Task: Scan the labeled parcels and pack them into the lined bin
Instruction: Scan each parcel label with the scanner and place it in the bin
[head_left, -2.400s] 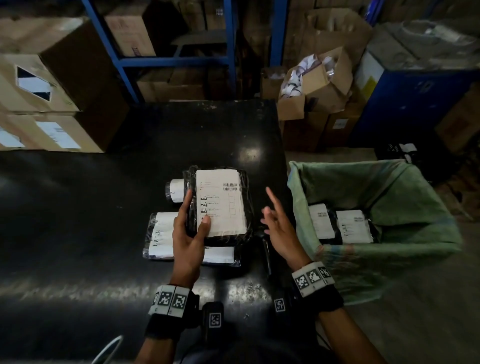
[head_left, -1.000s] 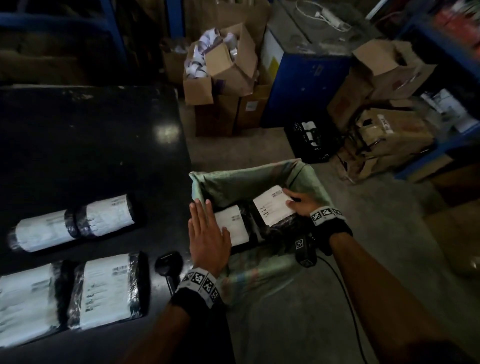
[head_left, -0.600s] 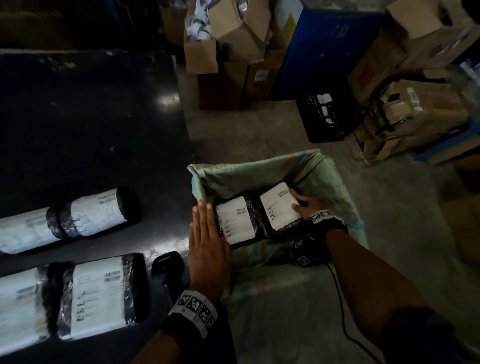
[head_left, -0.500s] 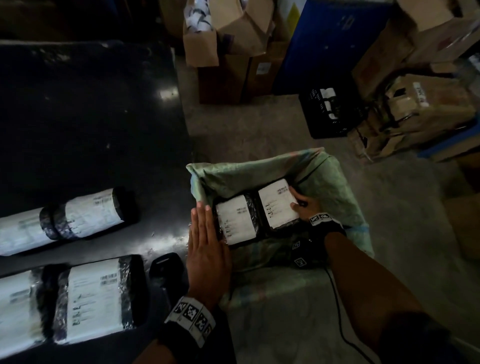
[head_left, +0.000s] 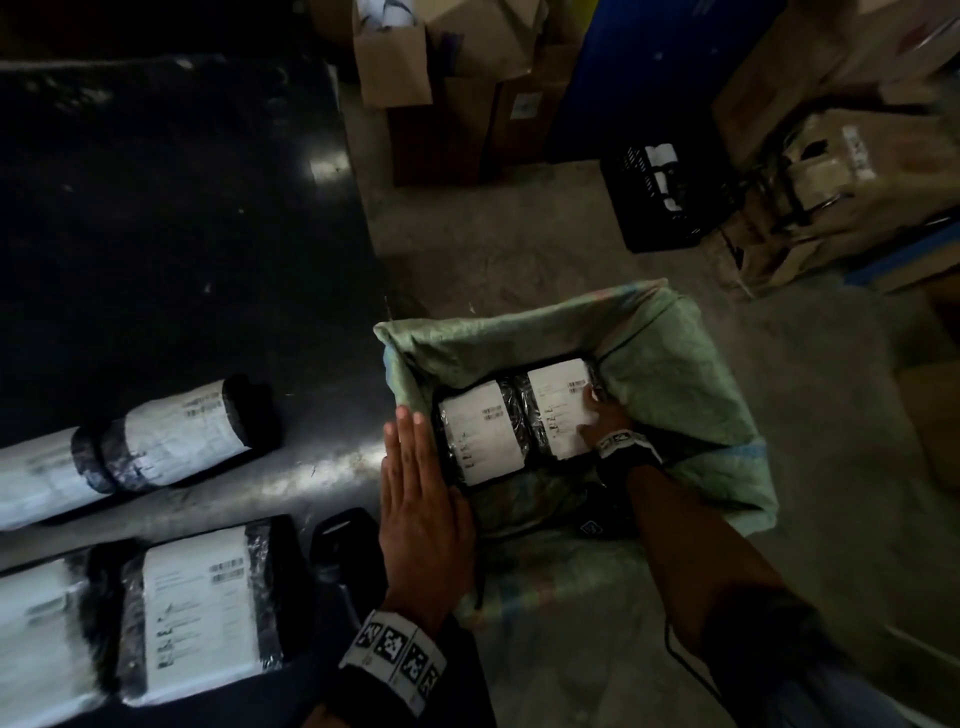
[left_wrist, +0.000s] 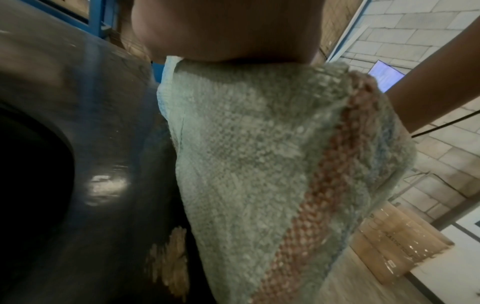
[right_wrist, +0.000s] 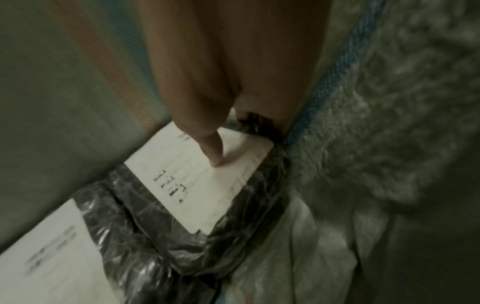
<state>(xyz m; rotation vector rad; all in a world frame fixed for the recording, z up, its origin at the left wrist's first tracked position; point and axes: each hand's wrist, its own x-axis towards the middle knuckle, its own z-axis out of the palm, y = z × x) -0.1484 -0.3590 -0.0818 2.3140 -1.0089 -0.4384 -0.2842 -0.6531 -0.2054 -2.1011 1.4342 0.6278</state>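
The bin (head_left: 519, 332), lined with a green woven sack, stands on the floor by the black table's (head_left: 182, 234) right edge. Two black-wrapped parcels with white labels lie side by side in it, the left parcel (head_left: 480, 439) and the right parcel (head_left: 558, 405). My right hand (head_left: 597, 421) reaches into the bin and grips the right parcel's outer edge. In the right wrist view the thumb (right_wrist: 210, 144) presses on the right parcel's label (right_wrist: 207, 191) while the fingers go down between parcel and liner (right_wrist: 363, 123). My left hand (head_left: 415, 478) lies flat, fingers straight, on the bin's left rim (left_wrist: 259, 164).
On the table lie a rolled labeled parcel (head_left: 176, 441), another beside it at the left edge (head_left: 36, 478), and two flat labeled parcels (head_left: 202, 603) (head_left: 36, 639). A black handheld scanner (head_left: 340, 535) rests by my left wrist. Cardboard boxes (head_left: 441, 130) and a black crate (head_left: 665, 197) stand on the floor beyond.
A parcel that my left hand held on the table now lies in the bin under my right hand. My left hand came to rest on the bin's rim; over the last half second both barely moved.
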